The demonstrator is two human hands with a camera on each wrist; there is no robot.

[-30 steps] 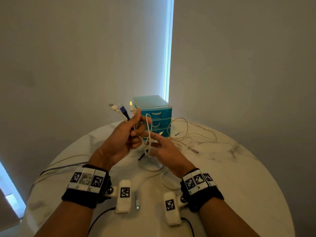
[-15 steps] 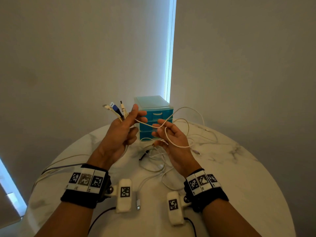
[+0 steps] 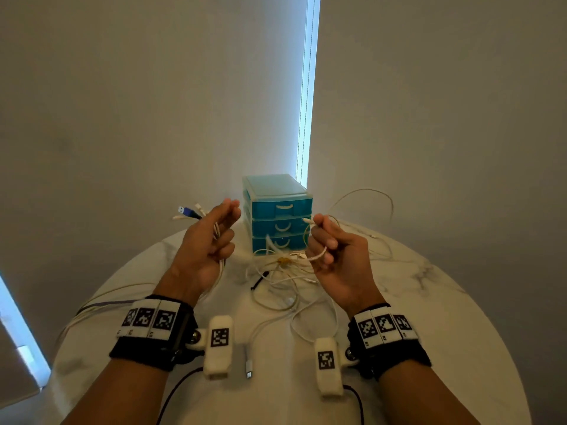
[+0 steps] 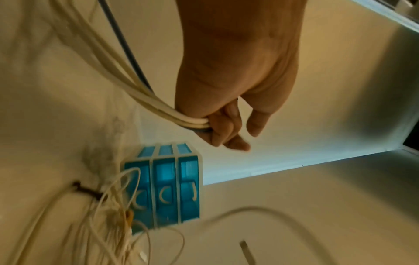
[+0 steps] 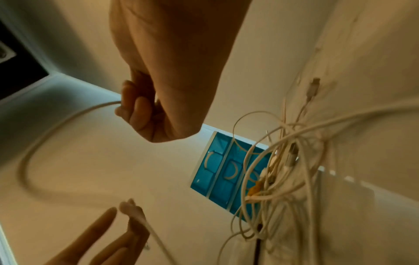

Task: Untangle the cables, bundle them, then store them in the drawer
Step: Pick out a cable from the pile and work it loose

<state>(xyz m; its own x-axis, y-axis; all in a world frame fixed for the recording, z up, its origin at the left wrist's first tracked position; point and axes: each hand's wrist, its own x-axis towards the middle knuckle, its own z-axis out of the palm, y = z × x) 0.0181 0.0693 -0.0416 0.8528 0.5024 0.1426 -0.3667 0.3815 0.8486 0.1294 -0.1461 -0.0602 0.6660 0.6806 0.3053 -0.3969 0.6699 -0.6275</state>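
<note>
My left hand is raised over the table and grips a bunch of white cables and one dark one. Their plugs stick out up and left of the fingers. My right hand holds one white cable in curled fingers, its plug end pointing left and the rest arcing up to the right. A tangle of white cables lies between the hands. Behind it stands the teal three-drawer unit, all drawers closed.
The round white marble table stands close to a grey wall. A loose plug lies near me between the wrists. A black tie lies by the tangle. Cables trail over the left table edge.
The hands have drawn apart. The right hand has closed round one white cable and pulled it right, out of the left hand's reach. The left hand still holds its bunch.
</note>
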